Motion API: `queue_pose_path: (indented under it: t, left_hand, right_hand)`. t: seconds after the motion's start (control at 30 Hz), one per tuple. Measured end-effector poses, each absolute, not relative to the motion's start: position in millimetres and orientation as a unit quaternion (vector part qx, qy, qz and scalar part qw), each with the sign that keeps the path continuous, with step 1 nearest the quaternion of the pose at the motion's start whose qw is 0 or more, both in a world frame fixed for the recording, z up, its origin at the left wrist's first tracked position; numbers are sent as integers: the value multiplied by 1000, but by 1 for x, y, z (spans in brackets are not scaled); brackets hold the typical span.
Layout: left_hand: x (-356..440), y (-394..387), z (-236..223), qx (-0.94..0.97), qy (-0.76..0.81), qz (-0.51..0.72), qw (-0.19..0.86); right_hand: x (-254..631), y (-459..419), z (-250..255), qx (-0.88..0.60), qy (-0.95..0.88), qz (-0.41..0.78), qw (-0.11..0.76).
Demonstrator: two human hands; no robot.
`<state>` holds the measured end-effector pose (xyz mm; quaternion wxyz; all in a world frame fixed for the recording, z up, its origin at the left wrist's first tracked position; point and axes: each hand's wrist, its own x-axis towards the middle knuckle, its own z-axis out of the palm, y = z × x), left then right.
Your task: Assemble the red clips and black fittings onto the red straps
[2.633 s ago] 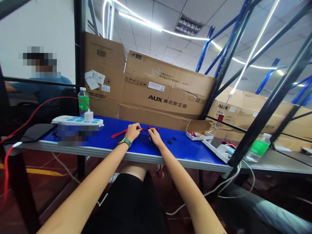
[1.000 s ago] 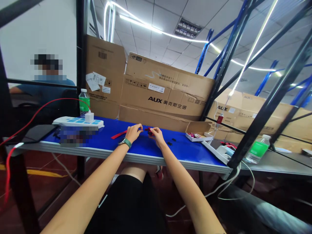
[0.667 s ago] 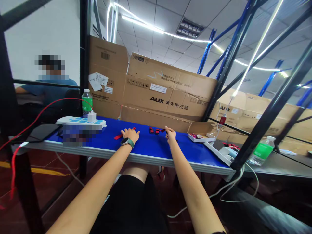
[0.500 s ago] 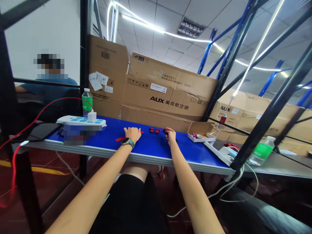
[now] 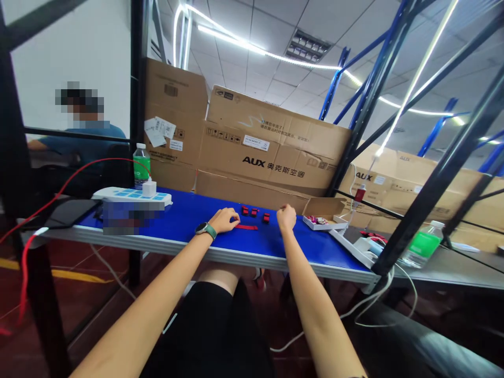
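Several small red-and-black blocks sit in a row toward the back of the blue table [image 5: 185, 207]: one [image 5: 245, 210], another [image 5: 254, 212], and a third [image 5: 266, 218] a little nearer me. A thin red strip [image 5: 247, 227] lies flat in front of them. My left hand [image 5: 222, 220], with a watch on its wrist, rests on the table, fingertips just left of the strip, holding nothing visible. My right hand [image 5: 286, 217] is curled into a loose fist just right of the third block, with nothing showing in it.
A white power strip [image 5: 132, 196] with a plugged-in charger and red cable stands at the table's left, near a water bottle [image 5: 142, 167] and a black tablet [image 5: 66, 210]. A small white tray [image 5: 321, 221] and a second power strip [image 5: 350, 248] lie right. Cardboard boxes stand behind the table.
The red strip has moved from left of my left hand to in front of the blocks. My right hand has let go of the third block and moved right.
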<state>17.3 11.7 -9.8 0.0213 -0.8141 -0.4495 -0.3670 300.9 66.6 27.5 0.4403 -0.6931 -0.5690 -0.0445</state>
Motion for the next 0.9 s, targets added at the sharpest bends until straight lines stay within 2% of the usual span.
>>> queue_pose_path:
  t: [0.17, 0.23, 0.33, 0.5, 0.57, 0.67, 0.77, 0.83, 0.9]
  left_hand:
    - [18, 13, -13, -837, -422, -347, -31]
    - [19, 11, -12, -842, -414, -343, -29]
    - [19, 12, -12, -822, -454, -345, 9]
    - [11, 23, -21, -718, -613, -323, 64]
    - [9, 28, -25, -686, -656, -309, 54]
    - [8, 30, -27, -700, -646, -302, 45]
    - [12, 27, -22, -739, -585, -331, 38]
    - [16, 23, -17, -771, -509, -380, 33]
    - [19, 18, -11, -793, -426, -434, 37]
  right_hand:
    - [344, 63, 17, -729, -618, -49, 289]
    - [354, 62, 10, -747, -596, -46, 292]
    - [358, 61, 6, -746, -564, -113, 336]
    - [353, 62, 0, -737, -639, -55, 211]
    - [352, 62, -2, -725, -657, -56, 198]
    - [345, 60, 3, -681, -677, -72, 269]
    - [323, 57, 16, -584, -675, -46, 448]
    - [298, 55, 24, -508, -676, 43, 532]
    - [268, 54, 28, -464, -687, 152, 538]
